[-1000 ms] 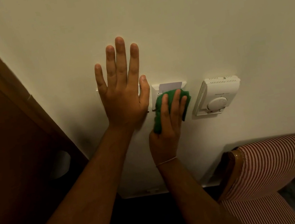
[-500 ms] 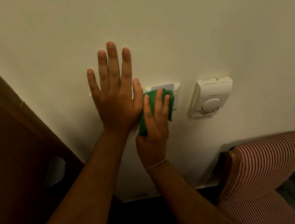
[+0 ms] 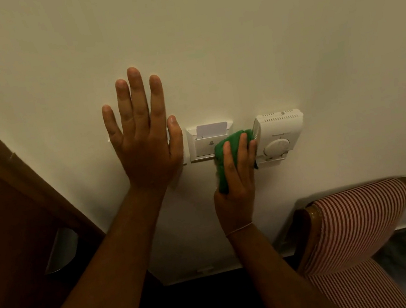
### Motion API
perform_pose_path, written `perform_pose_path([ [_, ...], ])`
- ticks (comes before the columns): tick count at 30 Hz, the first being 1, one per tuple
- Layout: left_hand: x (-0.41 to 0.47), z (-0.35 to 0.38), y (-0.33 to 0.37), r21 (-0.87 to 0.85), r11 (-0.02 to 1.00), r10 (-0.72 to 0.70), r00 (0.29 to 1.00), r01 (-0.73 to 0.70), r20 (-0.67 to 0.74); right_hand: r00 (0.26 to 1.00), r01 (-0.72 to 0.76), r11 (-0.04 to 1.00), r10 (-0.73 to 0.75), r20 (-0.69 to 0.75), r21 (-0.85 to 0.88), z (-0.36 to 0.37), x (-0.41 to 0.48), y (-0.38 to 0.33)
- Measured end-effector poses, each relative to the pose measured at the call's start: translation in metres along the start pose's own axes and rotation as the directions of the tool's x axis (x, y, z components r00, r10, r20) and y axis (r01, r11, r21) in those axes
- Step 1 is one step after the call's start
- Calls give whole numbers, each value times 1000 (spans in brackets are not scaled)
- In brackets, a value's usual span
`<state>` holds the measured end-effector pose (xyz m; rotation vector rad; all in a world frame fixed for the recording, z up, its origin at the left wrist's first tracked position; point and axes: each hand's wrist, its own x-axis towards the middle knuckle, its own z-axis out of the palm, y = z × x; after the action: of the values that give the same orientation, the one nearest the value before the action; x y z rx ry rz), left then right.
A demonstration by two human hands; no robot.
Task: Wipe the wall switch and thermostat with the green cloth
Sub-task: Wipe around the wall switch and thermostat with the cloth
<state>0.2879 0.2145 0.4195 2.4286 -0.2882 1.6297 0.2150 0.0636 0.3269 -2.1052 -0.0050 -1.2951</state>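
My left hand (image 3: 144, 142) lies flat on the cream wall with fingers spread, covering most of a white wall switch plate (image 3: 183, 161) whose edges peek out beside it. Right of it a white key-card holder (image 3: 202, 146) with a card in its slot is in plain sight. My right hand (image 3: 236, 175) presses the folded green cloth (image 3: 223, 147) against the wall between the card holder and the white thermostat (image 3: 280, 135), touching the thermostat's left side. The thermostat has a round dial low on its face.
A brown wooden door (image 3: 5, 214) with a metal handle (image 3: 61, 250) stands at the left. A chair with red-and-white striped upholstery (image 3: 357, 230) sits against the wall at lower right, under the thermostat. Dark floor runs along the white skirting.
My right hand slid the green cloth rightward, off the card holder and up against the thermostat's left side. The card holder is now uncovered. My left hand stayed flat on the wall.
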Motion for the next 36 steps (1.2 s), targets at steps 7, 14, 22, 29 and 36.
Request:
perform_pose_path([
  [7, 1, -2, 1, -19, 1000, 0, 1000, 0, 5, 997, -13, 999, 16, 74, -43, 0, -17, 9],
  [14, 5, -13, 4, -31, 999, -7, 995, 10, 102, 983, -66, 997, 73, 166, -48, -1, -18, -7],
  [22, 8, -19, 4, 15, 1000, -29, 981, 26, 193, 952, 56, 991, -16, 307, -122, 11, -22, -44],
  [29, 13, -28, 8, 15, 999, -38, 966, 35, 257, 903, 130, 990, -99, 417, -46, -13, -21, -30],
  [36, -50, -50, 22, -25, 992, -108, 941, 122, 322, 897, 100, 995, -79, 435, -27, -81, -46, 23],
])
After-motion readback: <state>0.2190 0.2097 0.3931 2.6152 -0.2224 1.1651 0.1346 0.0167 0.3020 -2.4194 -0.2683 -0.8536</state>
